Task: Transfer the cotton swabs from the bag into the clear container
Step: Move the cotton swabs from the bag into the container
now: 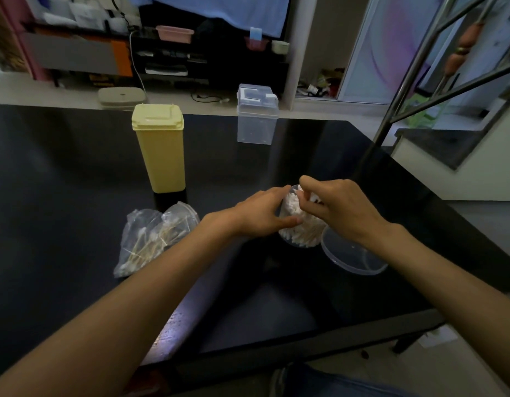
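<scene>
Clear container (301, 239): round, transparent, upright on the dark table in front of me, packed nearly full with white-tipped cotton swabs (292, 206) standing on end. Its lid (352, 257) is off, lying just beside it on the right. Bag (150, 239): clear plastic, crumpled, lying flat to the container's left, a loose scatter of swabs still inside.

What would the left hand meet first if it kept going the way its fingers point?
The left hand already rests against the round clear container of cotton swabs. Pushed further right, it would press that container toward the right hand at its mouth. Depth is uncertain.
</scene>
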